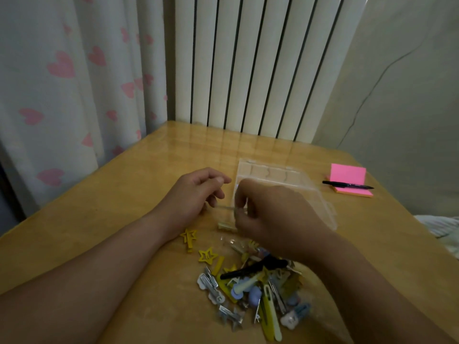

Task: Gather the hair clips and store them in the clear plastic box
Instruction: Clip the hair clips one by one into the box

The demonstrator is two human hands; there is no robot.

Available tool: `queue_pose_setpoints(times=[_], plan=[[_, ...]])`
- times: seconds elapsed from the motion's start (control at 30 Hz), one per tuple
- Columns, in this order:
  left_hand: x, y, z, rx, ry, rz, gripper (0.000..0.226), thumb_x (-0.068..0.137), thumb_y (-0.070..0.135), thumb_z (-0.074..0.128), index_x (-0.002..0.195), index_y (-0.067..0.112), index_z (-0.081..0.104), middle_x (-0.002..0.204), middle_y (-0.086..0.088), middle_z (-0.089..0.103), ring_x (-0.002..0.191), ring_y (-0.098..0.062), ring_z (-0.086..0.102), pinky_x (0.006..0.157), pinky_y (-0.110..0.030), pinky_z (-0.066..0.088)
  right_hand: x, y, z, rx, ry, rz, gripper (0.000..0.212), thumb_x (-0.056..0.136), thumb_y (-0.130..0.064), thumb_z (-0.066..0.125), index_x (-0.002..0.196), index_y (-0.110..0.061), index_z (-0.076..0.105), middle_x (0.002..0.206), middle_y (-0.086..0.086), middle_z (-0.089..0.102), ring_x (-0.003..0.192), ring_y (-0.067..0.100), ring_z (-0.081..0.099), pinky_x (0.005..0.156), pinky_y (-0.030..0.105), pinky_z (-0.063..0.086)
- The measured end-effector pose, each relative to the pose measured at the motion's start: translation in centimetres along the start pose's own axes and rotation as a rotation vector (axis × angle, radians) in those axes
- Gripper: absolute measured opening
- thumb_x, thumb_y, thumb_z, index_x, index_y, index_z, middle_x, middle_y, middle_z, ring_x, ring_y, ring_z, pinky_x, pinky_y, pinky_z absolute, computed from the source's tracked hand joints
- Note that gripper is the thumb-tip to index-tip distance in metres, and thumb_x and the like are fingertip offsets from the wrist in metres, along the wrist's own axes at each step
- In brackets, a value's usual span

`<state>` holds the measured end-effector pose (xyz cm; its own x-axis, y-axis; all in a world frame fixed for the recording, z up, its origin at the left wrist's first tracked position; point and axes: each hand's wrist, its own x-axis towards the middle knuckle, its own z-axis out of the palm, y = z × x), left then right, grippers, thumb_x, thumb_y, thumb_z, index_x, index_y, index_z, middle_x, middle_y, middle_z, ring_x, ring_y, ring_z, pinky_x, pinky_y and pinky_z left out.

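Wooden table; slim clip in the pinch of left hand and right hand, beside clear box

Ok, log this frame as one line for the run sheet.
stage: gathering | left hand, right hand: pinch one thin clip between them, beside clear plastic box | clip pile: on table, outside box

The glossy wooden table bore a clear plastic box at centre right, a pink sticky-note pad at right, and heaped hair clips at lower centre.
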<state>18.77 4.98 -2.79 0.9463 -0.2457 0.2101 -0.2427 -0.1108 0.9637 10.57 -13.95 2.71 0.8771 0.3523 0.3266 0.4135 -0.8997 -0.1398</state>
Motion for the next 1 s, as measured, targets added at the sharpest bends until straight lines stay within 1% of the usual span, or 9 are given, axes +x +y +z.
queue_pose_setpoints(times=[0.1,0.2,0.27,0.37,0.53,0.7,0.8,0.9,1.0], plan=[[-0.3,-0.2,0.6,0.187,-0.091,0.066,0.017,0.105,0.03,0.063,0.108,0.034,0.079,0.093,0.0,0.075,0.078,-0.011,0.067,0.07,-0.023,0.053,0.4,1.9,-0.8,0.325,0.207,0.173,0.012,0.097,-0.04,0.068,0.091,-0.032,0.062,0.072,-0.009,0.064,0.062,0.004,0.058,0.056,0.021,0.045],[-0.4,-0.6,1.1,0.283,-0.151,0.089,0.012,0.102,0.032,0.068,0.107,0.035,0.078,0.099,0.001,0.078,0.09,-0.014,0.072,0.081,-0.03,0.056,1.7,5.9,-1.4,0.423,0.382,0.351,0.015,0.096,-0.033,0.072,0.087,-0.023,0.068,0.075,-0.005,0.065,0.066,0.01,0.058,0.06,0.028,0.045],[-0.4,-0.7,1.0,0.28,-0.147,0.09,0.011,0.101,0.032,0.069,0.107,0.035,0.079,0.102,0.001,0.078,0.094,-0.014,0.072,0.084,-0.031,0.056,2.6,8.8,-1.4,0.392,0.341,0.466,0.015,0.096,-0.029,0.073,0.086,-0.018,0.07,0.079,0.0,0.069,0.073,0.019,0.065,0.062,0.031,0.048],[-0.4,-0.7,0.9,0.277,-0.149,0.099,0.012,0.101,0.033,0.069,0.107,0.034,0.079,0.102,0.002,0.078,0.094,-0.014,0.071,0.084,-0.03,0.055,3.7,11.4,-0.8,0.316,0.163,0.578,0.012,0.093,-0.025,0.074,0.085,-0.016,0.073,0.082,0.004,0.074,0.081,0.026,0.072,0.063,0.033,0.053],[-0.5,-0.7,1.0,0.277,-0.148,0.109,0.011,0.101,0.033,0.069,0.105,0.034,0.079,0.095,-0.003,0.075,0.09,-0.021,0.069,0.08,-0.032,0.054,5.4,11.9,0.0,0.079,-0.111,0.58,0.016,0.088,-0.027,0.076,0.074,-0.019,0.078,0.073,-0.002,0.076,0.074,0.019,0.072,0.075,0.04,0.065],[-0.5,-0.7,0.9,0.285,-0.148,0.11,0.012,0.101,0.033,0.068,0.107,0.034,0.079,0.092,-0.002,0.073,0.088,-0.021,0.068,0.076,-0.031,0.054,6.7,11.5,0.5,0.059,-0.241,0.663,0.022,0.085,-0.026,0.075,0.071,-0.011,0.081,0.063,-0.001,0.077,0.07,0.022,0.076,0.075,0.038,0.065],[-0.5,-0.7,0.9,0.276,-0.152,0.109,0.012,0.102,0.033,0.068,0.107,0.034,0.078,0.093,-0.002,0.074,0.089,-0.022,0.068,0.079,-0.033,0.055,7.3,11.4,1.0,0.034,-0.279,0.689,0.025,0.087,-0.026,0.074,0.073,-0.006,0.08,0.066,0.004,0.078,0.067,0.022,0.075,0.075,0.035,0.063],[-0.6,-0.7,0.9,0.278,-0.152,0.106,0.013,0.102,0.034,0.067,0.107,0.034,0.078,0.093,-0.001,0.074,0.09,-0.022,0.069,0.085,-0.041,0.056,7.3,11.6,1.4,0.036,-0.281,0.723,0.029,0.09,-0.031,0.075,0.081,-0.004,0.079,0.076,0.009,0.08,0.079,0.027,0.078,0.078,0.038,0.063],[-0.5,-0.6,0.9,0.271,-0.142,0.101,0.018,0.104,0.038,0.062,0.117,0.036,0.074,0.091,-0.002,0.074,0.087,-0.019,0.069,0.085,-0.042,0.057,6.3,11.4,1.4,-0.001,-0.15,0.667,0.028,0.094,-0.038,0.071,0.084,-0.012,0.078,0.081,0.005,0.078,0.077,0.025,0.074,0.076,0.041,0.064]])
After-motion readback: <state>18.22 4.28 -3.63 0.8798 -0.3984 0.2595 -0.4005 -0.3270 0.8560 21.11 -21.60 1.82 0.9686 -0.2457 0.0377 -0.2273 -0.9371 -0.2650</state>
